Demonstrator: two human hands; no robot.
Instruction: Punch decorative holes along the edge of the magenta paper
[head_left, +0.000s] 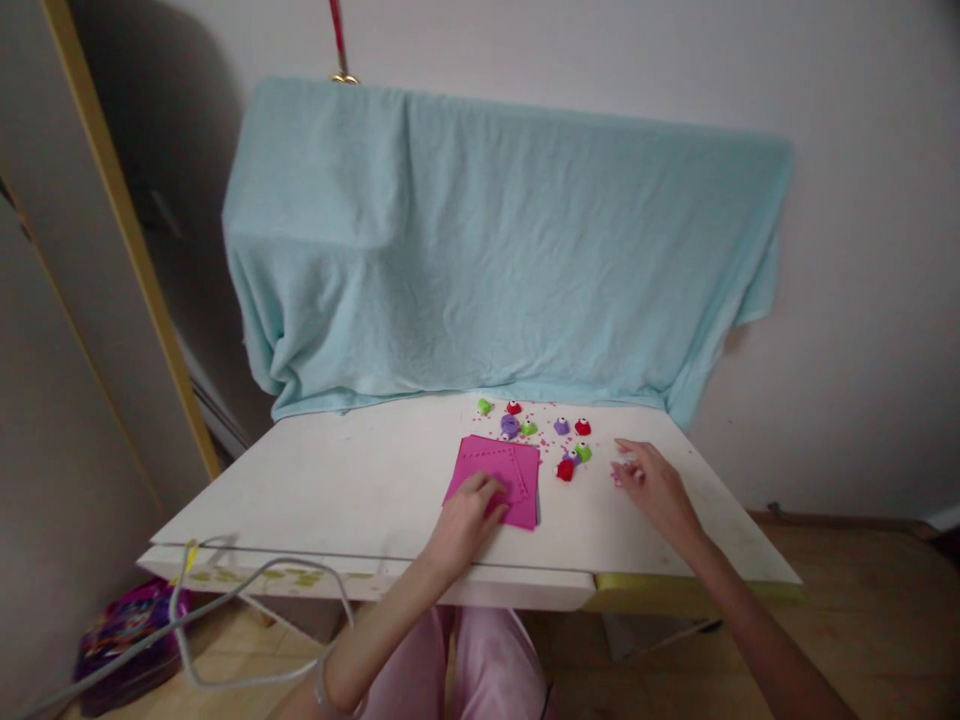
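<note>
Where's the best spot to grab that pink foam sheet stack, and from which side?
Probably the stack's near right corner, from the right. It lies flat near the table's front edge; the left hand covers the near left part, while that corner looks bare.

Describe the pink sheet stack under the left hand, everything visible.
The pink sheet stack lies flat on the white table, turned at an angle to the table's front edge. It looks like thin foam or craft paper. The top sheet is magenta; a bluish edge shows beneath along its right side. Rows of small punched holes run near its upper and right edges. The left hand rests on its lower left part. Small coloured punches sit just right of it, not touching.
</note>
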